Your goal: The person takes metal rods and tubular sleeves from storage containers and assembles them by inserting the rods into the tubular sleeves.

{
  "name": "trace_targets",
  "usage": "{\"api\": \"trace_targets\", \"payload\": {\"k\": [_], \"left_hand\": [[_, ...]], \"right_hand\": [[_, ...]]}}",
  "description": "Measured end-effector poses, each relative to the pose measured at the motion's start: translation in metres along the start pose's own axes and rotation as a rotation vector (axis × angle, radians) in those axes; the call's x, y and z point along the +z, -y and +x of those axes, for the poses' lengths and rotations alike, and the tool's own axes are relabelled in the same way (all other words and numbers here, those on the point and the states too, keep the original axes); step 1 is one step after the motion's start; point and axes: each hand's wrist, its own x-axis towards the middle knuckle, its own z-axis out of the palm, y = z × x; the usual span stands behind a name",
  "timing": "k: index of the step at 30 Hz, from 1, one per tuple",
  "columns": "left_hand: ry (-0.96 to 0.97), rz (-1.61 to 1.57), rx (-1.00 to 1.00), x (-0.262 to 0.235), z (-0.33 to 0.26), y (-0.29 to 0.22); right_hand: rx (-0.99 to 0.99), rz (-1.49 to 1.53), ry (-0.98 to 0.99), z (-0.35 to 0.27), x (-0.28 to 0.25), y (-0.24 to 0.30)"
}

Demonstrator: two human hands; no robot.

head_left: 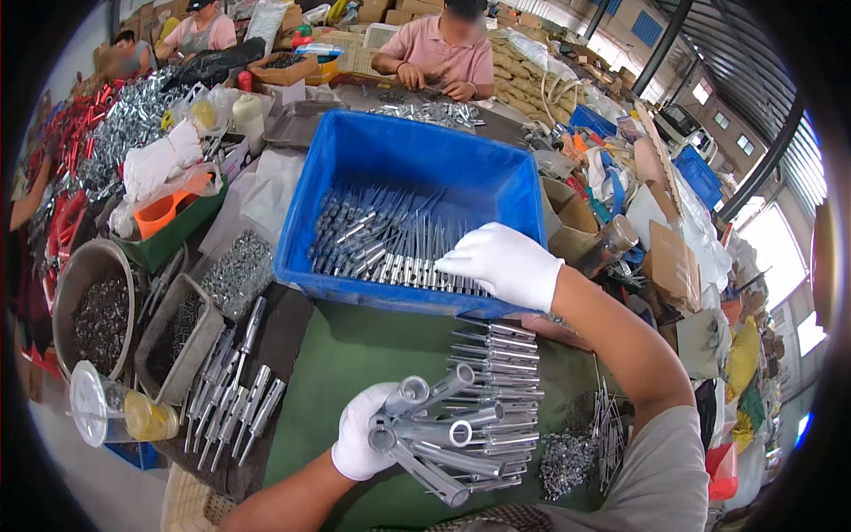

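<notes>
My left hand (364, 432), in a white glove, is closed round a bundle of shiny metal tubes (443, 432) above the green mat. Their open round ends fan out toward the right. My right hand (503, 266), also gloved, reaches over the front right of a blue plastic bin (410, 300). Its fingers are closed at the end of a row of metal tubes with thin rods (417, 270) inside the bin; what they pinch is hidden. Beside the left hand's bundle, more tubes with rods (514, 372) lie in a neat column on the mat.
Loose tubes with rods (232, 408) lie at left, near a grey tray (180, 341), a round bucket (96, 306) and a clear plastic jar (102, 410). Small metal parts (567, 463) and thin rods (608, 434) lie at right. A person in pink (437, 53) works across the table.
</notes>
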Motion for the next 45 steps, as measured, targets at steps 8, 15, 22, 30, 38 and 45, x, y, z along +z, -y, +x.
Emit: {"api": "trace_targets", "payload": {"k": [8, 15, 22, 30, 38, 45], "left_hand": [[-0.098, 0.124, -0.039, 0.0, 0.007, 0.007], [-0.269, -0.273, -0.12, 0.013, 0.01, 0.006], [-0.25, -0.453, -0.146, 0.02, 0.012, 0.002], [-0.226, -0.527, -0.25, 0.011, 0.01, -0.006], [-0.228, -0.609, -0.316, 0.011, 0.009, -0.005], [-0.179, -0.52, -0.221, 0.013, 0.014, -0.006]], "right_hand": [[-0.048, -0.058, -0.007, 0.011, -0.004, -0.004], [-0.041, -0.047, 0.134, 0.008, -0.011, -0.001], [0.433, 0.752, -0.55, -0.01, -0.077, 0.06], [0.443, 1.773, -0.881, -0.033, -0.056, 0.077], [0.446, 1.736, -0.921, -0.037, -0.046, 0.072], [0.414, 1.43, -0.908, -0.034, -0.087, 0.103]]}}
